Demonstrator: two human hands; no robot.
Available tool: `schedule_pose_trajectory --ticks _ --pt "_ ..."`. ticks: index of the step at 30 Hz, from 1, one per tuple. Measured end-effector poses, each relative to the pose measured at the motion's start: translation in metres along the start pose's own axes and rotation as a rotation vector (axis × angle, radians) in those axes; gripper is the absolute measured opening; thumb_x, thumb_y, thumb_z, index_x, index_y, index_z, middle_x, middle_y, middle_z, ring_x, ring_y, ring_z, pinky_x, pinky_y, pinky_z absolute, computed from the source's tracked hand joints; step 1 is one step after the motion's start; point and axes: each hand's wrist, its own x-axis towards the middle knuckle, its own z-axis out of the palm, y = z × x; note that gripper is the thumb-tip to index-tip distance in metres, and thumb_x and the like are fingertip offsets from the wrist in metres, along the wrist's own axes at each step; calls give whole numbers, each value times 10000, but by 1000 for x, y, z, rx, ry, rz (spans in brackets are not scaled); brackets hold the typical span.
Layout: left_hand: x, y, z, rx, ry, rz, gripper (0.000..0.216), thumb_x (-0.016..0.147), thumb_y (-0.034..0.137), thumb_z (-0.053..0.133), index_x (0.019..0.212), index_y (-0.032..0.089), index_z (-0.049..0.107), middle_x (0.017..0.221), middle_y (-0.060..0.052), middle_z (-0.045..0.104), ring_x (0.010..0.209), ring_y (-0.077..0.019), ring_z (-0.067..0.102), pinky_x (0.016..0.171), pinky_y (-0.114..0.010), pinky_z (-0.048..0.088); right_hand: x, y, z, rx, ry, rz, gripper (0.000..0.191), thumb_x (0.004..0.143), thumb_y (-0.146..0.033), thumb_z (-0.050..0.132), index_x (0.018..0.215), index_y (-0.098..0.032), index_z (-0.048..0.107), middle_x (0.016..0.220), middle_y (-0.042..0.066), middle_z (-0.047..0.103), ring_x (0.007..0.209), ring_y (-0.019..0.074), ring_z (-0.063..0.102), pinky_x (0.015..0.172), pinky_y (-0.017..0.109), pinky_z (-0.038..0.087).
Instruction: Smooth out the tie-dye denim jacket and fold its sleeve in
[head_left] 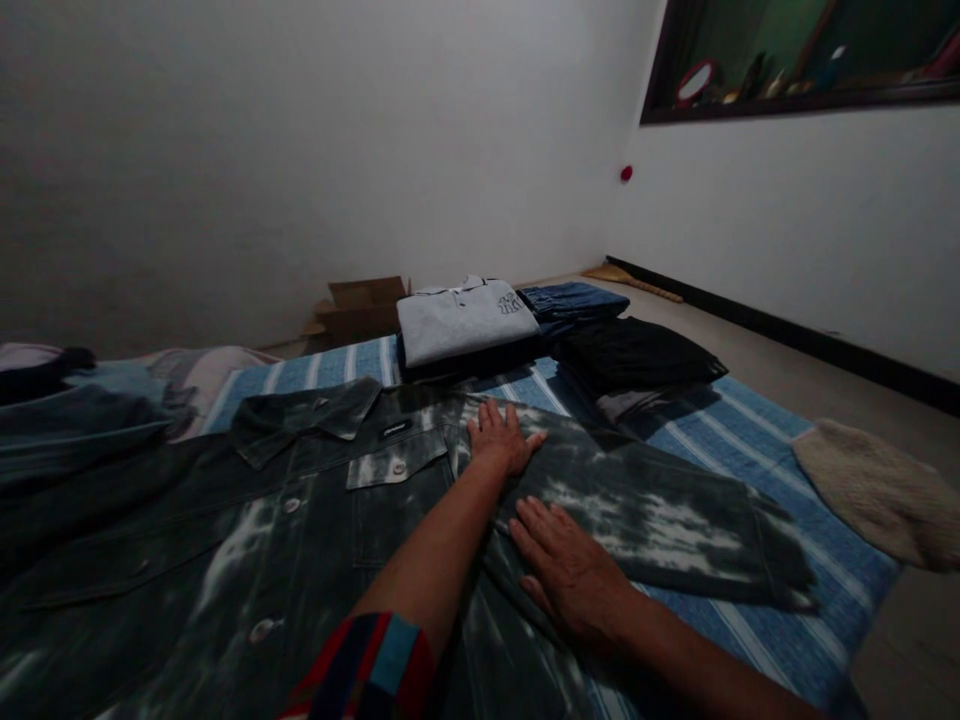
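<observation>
A dark, tie-dyed button-up jacket (315,540) with a collar and chest pocket lies spread out, its front facing up. One sleeve (660,510) stretches to the right. My left hand (501,440) lies flat near the shoulder seam, fingers spread on the cloth. Closer to me, my right hand (566,560) rests palm down by the underarm, where the sleeve meets the body. Neither hand grips any fabric. The jacket's far left side runs out of view.
A blue striped cover (750,440) lies beneath. Behind the jacket are a folded grey shirt (465,325), folded jeans (574,300) and black folded clothes (637,352). Rumpled clothes (82,420) lie left, a beige fuzzy item (877,490) right, a cardboard box (364,308) behind.
</observation>
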Motion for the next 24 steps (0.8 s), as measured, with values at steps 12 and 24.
schedule_pose_trajectory --ticks 12,24 --pt "2 1 -4 4 -10 -20 877 858 711 253 1494 107 219 1564 -220 82 1436 -378 59 1118 -559 149 -4 -2 -3 50 28 -23 534 947 -355 456 1428 -133 388 1500 141 335 1400 265 266 1133 469 294" --pt "8 28 11 -40 216 -193 890 854 715 243 1447 55 311 1537 -242 199 1417 -399 145 1092 -582 187 -1 0 -1 34 7 -30 575 964 -418 392 1453 -120 333 1510 147 323 1390 283 287 1137 463 281"
